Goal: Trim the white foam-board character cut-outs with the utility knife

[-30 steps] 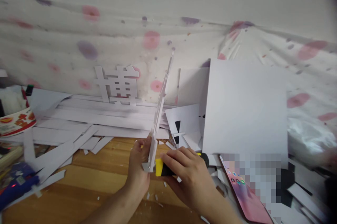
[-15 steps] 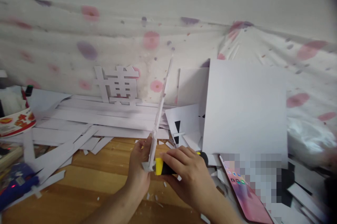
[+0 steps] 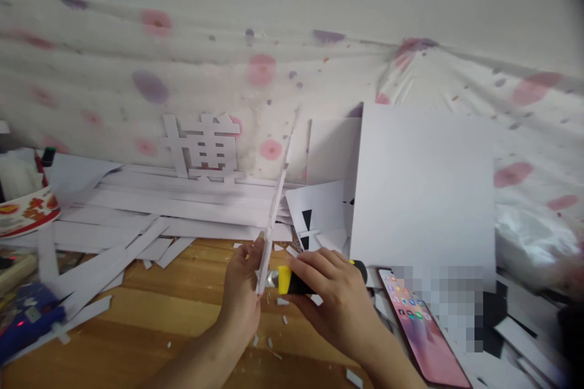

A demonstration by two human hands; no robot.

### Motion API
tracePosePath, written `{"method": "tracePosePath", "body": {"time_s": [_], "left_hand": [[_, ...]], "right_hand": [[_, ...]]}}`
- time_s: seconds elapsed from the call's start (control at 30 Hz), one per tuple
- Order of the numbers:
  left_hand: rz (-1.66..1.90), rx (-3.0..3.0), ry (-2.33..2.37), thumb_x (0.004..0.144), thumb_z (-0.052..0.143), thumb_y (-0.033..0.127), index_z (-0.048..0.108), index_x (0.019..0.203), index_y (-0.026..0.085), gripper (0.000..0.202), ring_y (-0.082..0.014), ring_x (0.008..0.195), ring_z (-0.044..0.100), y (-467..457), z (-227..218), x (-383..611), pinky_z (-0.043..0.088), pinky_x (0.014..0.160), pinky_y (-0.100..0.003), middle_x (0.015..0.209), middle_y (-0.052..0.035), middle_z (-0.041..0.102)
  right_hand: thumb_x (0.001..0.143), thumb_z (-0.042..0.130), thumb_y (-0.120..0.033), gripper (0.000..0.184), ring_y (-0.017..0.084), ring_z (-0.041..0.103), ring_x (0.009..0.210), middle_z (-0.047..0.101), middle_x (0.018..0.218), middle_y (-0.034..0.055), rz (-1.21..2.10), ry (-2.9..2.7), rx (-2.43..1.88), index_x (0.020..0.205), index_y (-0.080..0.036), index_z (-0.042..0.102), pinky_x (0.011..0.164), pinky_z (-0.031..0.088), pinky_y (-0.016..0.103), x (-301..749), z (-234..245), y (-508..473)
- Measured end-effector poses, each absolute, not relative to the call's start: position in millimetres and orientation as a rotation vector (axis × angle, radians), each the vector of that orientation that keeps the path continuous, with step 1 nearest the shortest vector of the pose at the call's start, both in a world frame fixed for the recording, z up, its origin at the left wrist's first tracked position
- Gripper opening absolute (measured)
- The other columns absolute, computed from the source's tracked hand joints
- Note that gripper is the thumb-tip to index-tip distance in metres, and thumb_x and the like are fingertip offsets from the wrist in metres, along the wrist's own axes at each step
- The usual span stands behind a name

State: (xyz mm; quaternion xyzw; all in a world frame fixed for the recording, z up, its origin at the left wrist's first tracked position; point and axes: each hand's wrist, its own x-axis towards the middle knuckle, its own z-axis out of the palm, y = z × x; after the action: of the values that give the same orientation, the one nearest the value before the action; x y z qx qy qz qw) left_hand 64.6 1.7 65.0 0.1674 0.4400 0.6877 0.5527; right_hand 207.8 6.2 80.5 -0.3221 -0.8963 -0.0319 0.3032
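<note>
My left hand point(image 3: 244, 291) gripped the foot of a white strip point(image 3: 275, 206), holding it on edge above the wooden table point(image 3: 173, 310), its top leaning away toward the spotted cloth point(image 3: 137, 72). My right hand point(image 3: 331, 304) was clamped around a yellow-and-black knife point(image 3: 292, 282), its metal tip just beside the strip's lower end. The two hands sat close together. White scraps point(image 3: 274, 340) dotted the wood under them. A phone point(image 3: 420, 328) lay just right, and a cut-out character point(image 3: 205, 148) stood behind among paper strips.
</note>
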Motion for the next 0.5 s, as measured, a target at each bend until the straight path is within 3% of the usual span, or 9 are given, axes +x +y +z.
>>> {"method": "tracePosePath", "body": {"time_s": [0.13,0.33,0.5], "left_hand": [[1.623,0.382,1.023,0.064,0.068,0.045,0.042,0.062,0.021,0.036,-0.0071,0.041,0.035,2.1,61.6,65.3,0.027,0.042,-0.020,0.047,0.0082,0.037],[1.607,0.383,1.006,0.062,0.069,0.044,0.038,0.059,0.021,0.039,-0.0056,0.035,0.024,1.8,63.4,66.6,0.019,0.038,-0.020,0.039,0.0103,0.032],[1.604,0.345,1.022,0.062,0.069,0.039,0.042,0.062,0.021,0.033,-0.0070,0.040,0.036,1.2,63.0,66.8,0.029,0.042,-0.020,0.046,0.0080,0.041]], "right_hand": [[0.076,0.065,-0.022,0.030,0.020,0.055,0.083,0.065,0.098,0.0034,-0.065,-2.391,-0.835,0.105,-0.022,0.057,0.069,0.041,0.034,204.5,79.6,5.0],[0.080,0.062,-0.028,0.028,0.021,0.055,0.082,0.065,0.098,0.0057,-0.069,-2.346,-0.870,0.107,-0.021,0.056,0.068,0.041,0.034,209.5,81.2,7.5],[0.078,0.063,-0.025,0.029,0.020,0.055,0.084,0.065,0.099,0.0048,-0.059,-2.398,-0.858,0.106,-0.023,0.056,0.070,0.041,0.034,206.3,80.5,5.3]]}}
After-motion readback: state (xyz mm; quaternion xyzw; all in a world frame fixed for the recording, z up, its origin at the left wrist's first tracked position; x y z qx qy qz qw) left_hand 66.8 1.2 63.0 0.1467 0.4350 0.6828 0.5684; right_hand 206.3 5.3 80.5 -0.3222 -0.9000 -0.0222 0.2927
